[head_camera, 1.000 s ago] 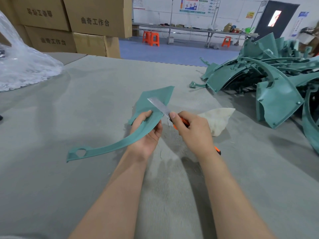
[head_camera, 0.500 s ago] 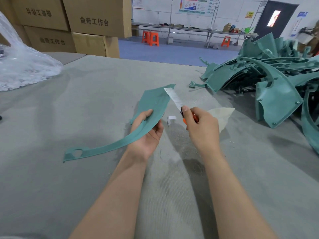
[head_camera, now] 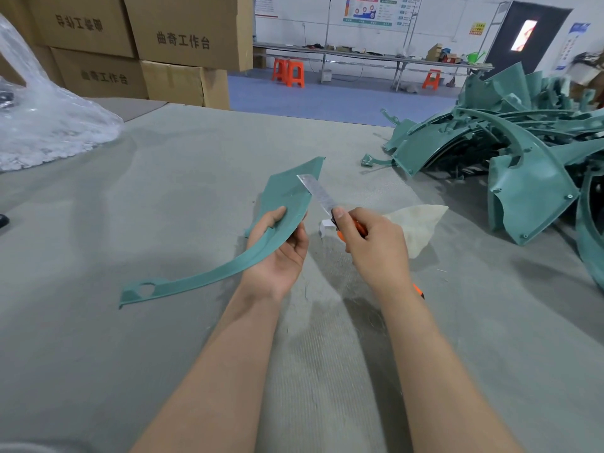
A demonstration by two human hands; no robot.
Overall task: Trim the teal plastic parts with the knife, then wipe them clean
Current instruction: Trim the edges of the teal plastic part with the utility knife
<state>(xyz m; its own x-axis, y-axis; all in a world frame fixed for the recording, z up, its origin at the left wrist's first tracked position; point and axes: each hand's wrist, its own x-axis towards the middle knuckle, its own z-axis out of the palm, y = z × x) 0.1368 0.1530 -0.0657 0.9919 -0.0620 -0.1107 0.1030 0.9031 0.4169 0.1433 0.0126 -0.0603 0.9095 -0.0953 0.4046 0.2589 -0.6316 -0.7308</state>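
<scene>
I see the left hand (head_camera: pixel 277 256) gripping the long curved teal plastic part (head_camera: pixel 287 199) near its middle, thumb on top and fingers curled beneath, with the wide end pointing away. The right hand (head_camera: pixel 376 250) is clamped round the orange-handled utility knife (head_camera: pixel 318 195), its silver blade against the part's right edge. A cream cloth (head_camera: pixel 420 228) lies just beyond on the grey felt tabletop (head_camera: pixel 163 197). A heap of teal plastic parts (head_camera: pixel 529 178) sits to the right, and brown cardboard boxes (head_camera: pixel 183 37) stand far left.
</scene>
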